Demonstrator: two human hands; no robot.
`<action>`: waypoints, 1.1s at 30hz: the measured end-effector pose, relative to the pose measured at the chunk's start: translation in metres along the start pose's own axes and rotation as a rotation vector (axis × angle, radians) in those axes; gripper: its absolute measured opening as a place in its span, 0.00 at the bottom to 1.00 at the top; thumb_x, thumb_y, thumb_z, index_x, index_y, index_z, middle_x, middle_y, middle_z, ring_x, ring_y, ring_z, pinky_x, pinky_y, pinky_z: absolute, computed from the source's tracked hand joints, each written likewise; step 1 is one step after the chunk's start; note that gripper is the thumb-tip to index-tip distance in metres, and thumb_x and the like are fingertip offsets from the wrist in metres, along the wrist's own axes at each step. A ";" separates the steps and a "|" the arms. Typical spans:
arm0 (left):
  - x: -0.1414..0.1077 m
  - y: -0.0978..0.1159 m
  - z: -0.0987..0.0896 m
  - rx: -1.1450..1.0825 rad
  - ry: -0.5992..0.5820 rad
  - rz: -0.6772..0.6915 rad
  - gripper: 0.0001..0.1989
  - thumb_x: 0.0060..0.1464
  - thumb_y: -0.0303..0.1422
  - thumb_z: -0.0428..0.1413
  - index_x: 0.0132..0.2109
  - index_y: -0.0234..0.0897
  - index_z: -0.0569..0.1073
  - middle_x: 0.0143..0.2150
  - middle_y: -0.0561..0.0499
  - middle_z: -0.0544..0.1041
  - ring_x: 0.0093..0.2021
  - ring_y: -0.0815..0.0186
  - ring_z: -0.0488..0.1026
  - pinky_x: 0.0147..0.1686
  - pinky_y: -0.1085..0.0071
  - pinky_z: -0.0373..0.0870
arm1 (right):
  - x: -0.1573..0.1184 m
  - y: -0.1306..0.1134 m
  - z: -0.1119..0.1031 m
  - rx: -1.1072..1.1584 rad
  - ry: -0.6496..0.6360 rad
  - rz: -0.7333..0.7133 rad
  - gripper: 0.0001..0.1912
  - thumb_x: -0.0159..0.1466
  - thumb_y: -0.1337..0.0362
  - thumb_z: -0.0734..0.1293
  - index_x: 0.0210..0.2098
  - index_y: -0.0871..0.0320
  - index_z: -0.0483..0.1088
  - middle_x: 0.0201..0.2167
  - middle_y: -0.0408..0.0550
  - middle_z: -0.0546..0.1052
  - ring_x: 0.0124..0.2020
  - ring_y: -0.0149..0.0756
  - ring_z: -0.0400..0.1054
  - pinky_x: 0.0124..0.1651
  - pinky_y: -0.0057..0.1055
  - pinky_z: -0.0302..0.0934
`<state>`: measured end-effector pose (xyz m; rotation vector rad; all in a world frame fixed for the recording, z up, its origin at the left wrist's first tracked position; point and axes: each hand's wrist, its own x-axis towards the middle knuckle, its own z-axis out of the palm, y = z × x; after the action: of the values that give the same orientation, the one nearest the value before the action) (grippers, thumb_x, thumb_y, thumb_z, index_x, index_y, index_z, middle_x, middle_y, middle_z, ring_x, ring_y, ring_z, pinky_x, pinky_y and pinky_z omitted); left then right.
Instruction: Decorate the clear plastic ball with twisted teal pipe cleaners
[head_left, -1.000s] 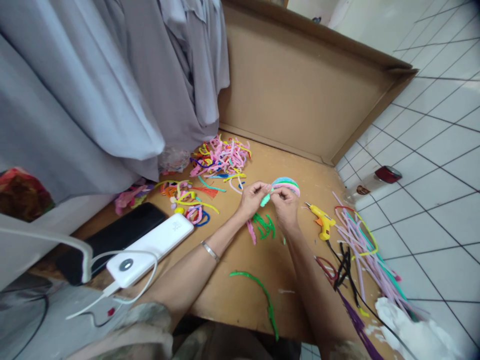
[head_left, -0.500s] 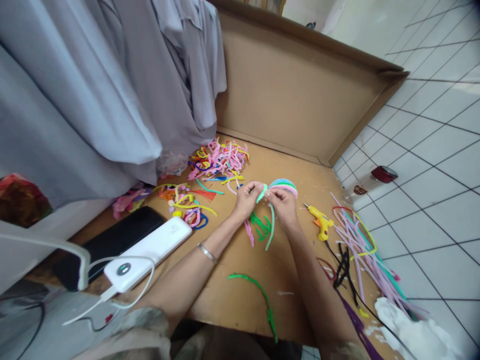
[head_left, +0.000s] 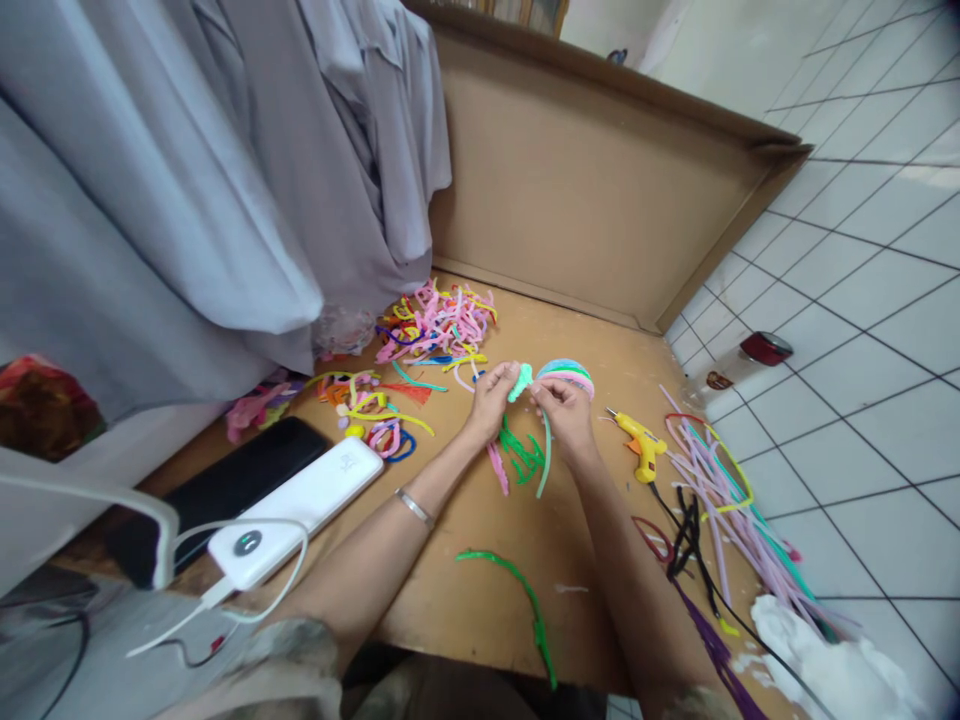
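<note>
My left hand [head_left: 491, 400] pinches a bunched, folded piece of mint-green pipe cleaner [head_left: 520, 382] between thumb and fingers. From that piece a straight tail [head_left: 546, 460] runs through the closed fingers of my right hand [head_left: 568, 410] and hangs toward the table. Just behind my right hand lies a round striped piece [head_left: 564, 368] in blue, green and pink, partly covered by the hand. Under my hands are tangled dark-green pipe cleaners [head_left: 523, 455] and a pink strip [head_left: 497, 470]. A longer green length [head_left: 529, 592] curves near the table's front edge.
A yellow glue gun [head_left: 640, 446] lies at right beside lilac pipe cleaners [head_left: 705, 480] and black cord. A pink heap of pipe cleaners [head_left: 442, 318] sits behind. On the left are a white power bank [head_left: 300, 505] and a black phone [head_left: 247, 460]. Cardboard [head_left: 555, 180] stands at the back.
The mint-green bunch in my left hand has turned, showing more of its broad side. The hanging tail has swung slightly right. Both hands stay in nearly the same place.
</note>
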<state>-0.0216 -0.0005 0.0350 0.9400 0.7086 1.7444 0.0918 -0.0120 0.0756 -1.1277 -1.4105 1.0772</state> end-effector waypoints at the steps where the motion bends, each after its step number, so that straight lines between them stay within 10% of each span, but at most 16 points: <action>1: 0.000 -0.001 0.000 -0.012 -0.005 -0.008 0.23 0.47 0.51 0.61 0.26 0.34 0.68 0.22 0.57 0.63 0.24 0.74 0.57 0.26 0.76 0.55 | 0.000 0.000 0.000 0.001 0.004 -0.001 0.13 0.48 0.54 0.69 0.24 0.59 0.72 0.17 0.41 0.69 0.17 0.26 0.57 0.21 0.25 0.52; 33: -0.003 0.001 -0.003 -0.085 -0.047 -0.172 0.25 0.38 0.43 0.68 0.42 0.34 0.73 0.28 0.56 0.74 0.20 0.77 0.66 0.17 0.80 0.59 | 0.004 0.008 -0.012 -0.362 0.004 -0.361 0.09 0.58 0.61 0.64 0.29 0.57 0.75 0.26 0.46 0.77 0.29 0.35 0.68 0.36 0.32 0.62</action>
<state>-0.0235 -0.0038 0.0333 0.8346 0.6603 1.5841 0.1039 -0.0059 0.0701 -1.0656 -1.7711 0.5780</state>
